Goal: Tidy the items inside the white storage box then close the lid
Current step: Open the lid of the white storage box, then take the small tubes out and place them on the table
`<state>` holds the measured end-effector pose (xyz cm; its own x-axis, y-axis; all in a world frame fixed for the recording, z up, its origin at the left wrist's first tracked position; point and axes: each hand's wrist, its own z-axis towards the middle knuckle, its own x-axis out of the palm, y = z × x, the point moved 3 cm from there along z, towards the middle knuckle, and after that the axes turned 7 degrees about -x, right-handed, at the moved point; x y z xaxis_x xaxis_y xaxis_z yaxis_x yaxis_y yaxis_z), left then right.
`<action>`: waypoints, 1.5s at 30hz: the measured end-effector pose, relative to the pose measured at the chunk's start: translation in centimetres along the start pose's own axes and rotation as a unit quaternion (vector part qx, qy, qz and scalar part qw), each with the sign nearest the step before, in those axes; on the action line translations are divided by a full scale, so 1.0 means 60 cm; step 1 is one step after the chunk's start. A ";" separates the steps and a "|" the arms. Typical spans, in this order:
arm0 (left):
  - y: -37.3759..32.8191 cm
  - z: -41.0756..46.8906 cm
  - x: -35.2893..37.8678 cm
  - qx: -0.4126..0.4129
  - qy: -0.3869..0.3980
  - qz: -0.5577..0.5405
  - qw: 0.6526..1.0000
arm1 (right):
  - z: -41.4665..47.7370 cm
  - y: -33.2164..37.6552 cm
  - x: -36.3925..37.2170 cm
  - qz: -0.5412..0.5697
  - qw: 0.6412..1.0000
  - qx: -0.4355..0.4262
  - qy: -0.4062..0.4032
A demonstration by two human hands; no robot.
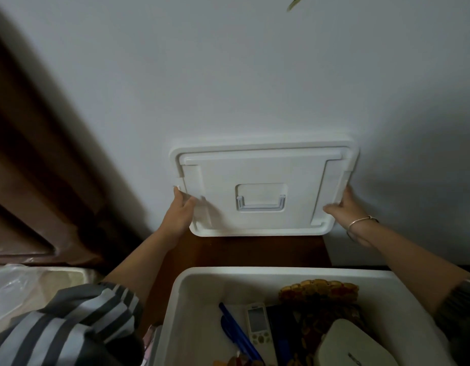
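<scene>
The white lid (263, 170), with a clear handle (261, 203) in its centre recess, stands upright against the white wall beyond the box. My left hand (181, 209) grips its left edge and my right hand (343, 207) grips its right edge. The open white storage box (202, 283) sits at the bottom of the view. Inside it lie a blue pen (236, 330), a white remote control (257, 324), an amber beaded piece (318, 289), a dark flat item (280, 328) and a pale rounded case (355, 344).
A dark wooden surface (244, 250) runs between the lid and the box. A brown wooden door (35, 167) stands at the left. A bin lined with a clear plastic bag (25, 286) sits at lower left. My right wrist wears a silver bangle (360, 221).
</scene>
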<state>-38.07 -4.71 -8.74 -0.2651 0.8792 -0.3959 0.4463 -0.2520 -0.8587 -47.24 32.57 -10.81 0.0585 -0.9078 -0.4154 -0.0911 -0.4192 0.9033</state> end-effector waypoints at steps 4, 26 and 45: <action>0.006 -0.009 -0.013 -0.010 0.016 0.020 1.000 | -0.012 0.007 -0.003 -0.017 0.999 0.020 -0.019; 0.212 -0.517 -0.240 0.162 -0.191 0.288 0.924 | -0.575 0.212 -0.033 -0.176 0.918 -0.349 -0.074; 0.457 -0.602 -0.265 0.114 -0.145 0.335 0.924 | -0.799 0.086 0.461 -0.362 0.781 -0.431 0.270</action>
<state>9.22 -11.01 -14.21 -0.2272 0.3591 -0.9052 0.4096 -0.8081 -0.4233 1.56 6.03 -12.46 0.2173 -0.2005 -0.9553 0.8495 -0.4432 0.2863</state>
